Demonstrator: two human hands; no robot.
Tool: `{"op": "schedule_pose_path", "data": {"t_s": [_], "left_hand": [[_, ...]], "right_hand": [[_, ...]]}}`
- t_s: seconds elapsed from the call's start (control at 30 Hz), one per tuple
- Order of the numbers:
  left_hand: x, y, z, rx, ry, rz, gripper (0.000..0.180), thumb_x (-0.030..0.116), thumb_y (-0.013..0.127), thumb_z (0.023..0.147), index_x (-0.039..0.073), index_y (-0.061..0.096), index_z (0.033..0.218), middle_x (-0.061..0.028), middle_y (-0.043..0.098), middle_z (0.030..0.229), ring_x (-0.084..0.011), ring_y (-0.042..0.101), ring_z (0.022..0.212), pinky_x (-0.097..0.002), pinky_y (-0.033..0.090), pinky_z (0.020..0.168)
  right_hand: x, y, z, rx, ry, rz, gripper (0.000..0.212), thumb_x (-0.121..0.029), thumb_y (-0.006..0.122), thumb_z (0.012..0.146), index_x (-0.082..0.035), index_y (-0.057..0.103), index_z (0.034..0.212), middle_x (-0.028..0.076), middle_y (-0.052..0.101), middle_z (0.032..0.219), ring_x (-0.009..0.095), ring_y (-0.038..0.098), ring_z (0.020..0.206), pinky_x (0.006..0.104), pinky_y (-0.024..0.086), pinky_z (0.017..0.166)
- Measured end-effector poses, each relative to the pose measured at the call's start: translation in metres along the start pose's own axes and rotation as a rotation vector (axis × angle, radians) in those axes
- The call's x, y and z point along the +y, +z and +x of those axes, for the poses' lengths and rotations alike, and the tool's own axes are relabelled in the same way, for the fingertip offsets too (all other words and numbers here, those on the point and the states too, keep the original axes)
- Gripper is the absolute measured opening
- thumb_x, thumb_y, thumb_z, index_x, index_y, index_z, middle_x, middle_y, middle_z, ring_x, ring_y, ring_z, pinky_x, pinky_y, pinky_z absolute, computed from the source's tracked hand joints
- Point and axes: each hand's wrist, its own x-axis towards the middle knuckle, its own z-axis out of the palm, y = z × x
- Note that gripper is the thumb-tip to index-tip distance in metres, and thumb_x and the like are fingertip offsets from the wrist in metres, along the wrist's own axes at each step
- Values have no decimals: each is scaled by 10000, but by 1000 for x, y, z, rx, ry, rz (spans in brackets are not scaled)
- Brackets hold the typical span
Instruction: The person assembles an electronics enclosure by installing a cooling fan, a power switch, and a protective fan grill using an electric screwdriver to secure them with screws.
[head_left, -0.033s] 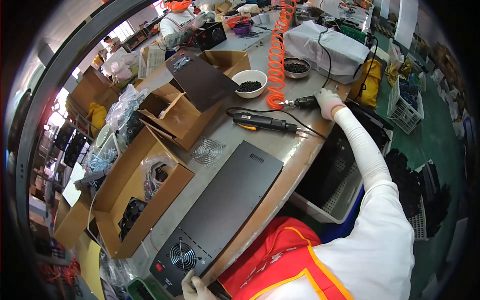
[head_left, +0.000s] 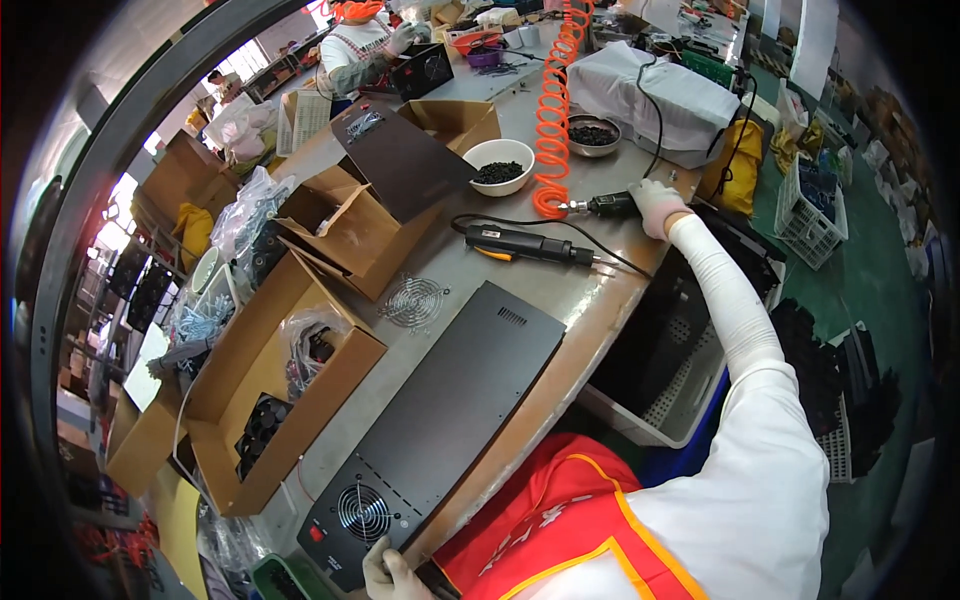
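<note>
Along the near edge of the bench lies a long black metal case (head_left: 450, 395), with a round fan grille (head_left: 364, 512) and a red switch at its lower end. My gloved left hand (head_left: 392, 574) is at that end, its fingers curled on the case's edge beside the grille. Reaching far right, my gloved right hand (head_left: 660, 203) is closed around a black electric screwdriver (head_left: 612, 205). The tool's silver tip points left, at the bottom of an orange coiled hose (head_left: 552, 150). A second electric screwdriver (head_left: 528, 245) rests on the bench nearby.
A loose wire fan guard (head_left: 413, 302) lies left of the case. Cardboard boxes (head_left: 345, 372) hold a black fan and bagged cables. A white bowl (head_left: 520, 158) and a metal bowl (head_left: 612, 146) contain small black parts. A grey crate (head_left: 690, 425) stands below the bench. Across it, another person works.
</note>
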Motion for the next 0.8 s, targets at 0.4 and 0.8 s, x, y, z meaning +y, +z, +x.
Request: {"op": "schedule_pose_path", "data": {"t_s": [0.4,0.8], "left_hand": [[-21,-3,-3,-7,-96,-45,194,111,553,914,-38,651,992,4,577,769,-17,433,606,-169,380,569],[-29,-17,47,-158,-225,-1090,272,33,463,941,-28,460,1206,-89,530,1067,-198,553,996,-284,493,883]], "right_hand": [[8,13,-16,218,-60,311,575,-256,681,769,-86,502,1289,206,625,1145,394,586,1071,452,470,908],[-29,-64,-88,-134,-723,2542,530,-158,577,956,-37,345,1417,-37,333,829,36,306,618,192,261,549]]}}
